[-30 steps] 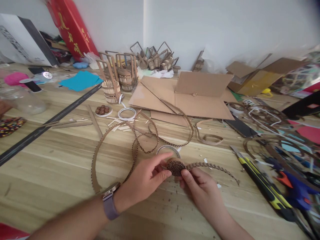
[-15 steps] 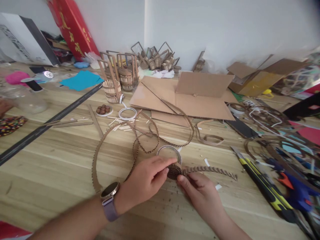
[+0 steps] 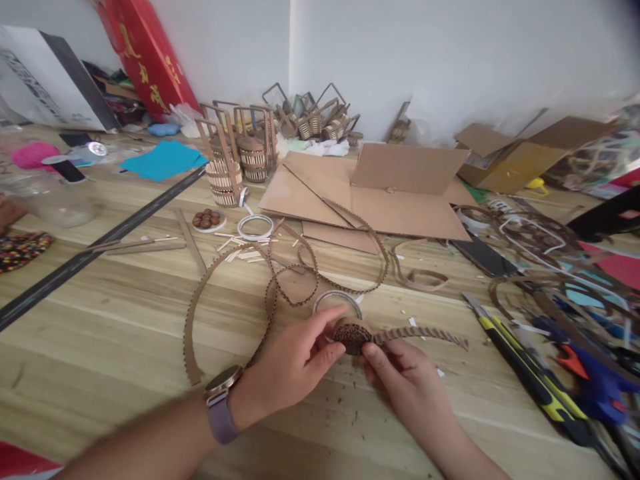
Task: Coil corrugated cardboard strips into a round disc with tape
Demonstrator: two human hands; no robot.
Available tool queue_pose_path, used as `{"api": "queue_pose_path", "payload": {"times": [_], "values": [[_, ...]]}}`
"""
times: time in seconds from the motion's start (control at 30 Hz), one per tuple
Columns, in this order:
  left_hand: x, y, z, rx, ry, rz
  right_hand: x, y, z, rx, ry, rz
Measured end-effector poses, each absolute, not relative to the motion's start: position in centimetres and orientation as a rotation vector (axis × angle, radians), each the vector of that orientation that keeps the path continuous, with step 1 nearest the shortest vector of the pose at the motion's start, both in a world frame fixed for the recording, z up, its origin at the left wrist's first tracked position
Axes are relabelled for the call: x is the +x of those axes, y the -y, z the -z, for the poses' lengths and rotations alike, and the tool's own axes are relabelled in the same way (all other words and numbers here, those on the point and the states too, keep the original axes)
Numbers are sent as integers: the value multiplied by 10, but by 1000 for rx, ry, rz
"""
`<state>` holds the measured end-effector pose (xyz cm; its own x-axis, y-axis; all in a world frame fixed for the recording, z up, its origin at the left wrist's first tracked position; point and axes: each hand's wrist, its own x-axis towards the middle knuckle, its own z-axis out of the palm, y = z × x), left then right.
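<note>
Above the desk [image 3: 125, 313], the left grip [image 3: 293, 363] clasps a cardboard coil [image 3: 353, 337] — the right grip [image 3: 413, 387] pinches where its loose tail [image 3: 423, 333] leaves, apparently to keep the winding tight.

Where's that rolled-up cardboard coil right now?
In the head view, the cardboard coil is below and slightly right of centre, held between the left hand and right hand, just below a pale ring.
</note>
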<state>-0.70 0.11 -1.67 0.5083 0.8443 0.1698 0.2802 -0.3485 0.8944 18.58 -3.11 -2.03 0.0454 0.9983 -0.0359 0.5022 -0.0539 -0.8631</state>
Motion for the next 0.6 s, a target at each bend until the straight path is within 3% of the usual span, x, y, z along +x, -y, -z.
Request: {"api": "queue_pose_path", "payload": {"times": [0.17,0.6], "values": [[-5,-2,14,1726,-908,-770,187,32,23,-1646,1541,-934],[-6,-2,11,2137,-920,-809,188,30,22,-1590,1663,-821]]}}
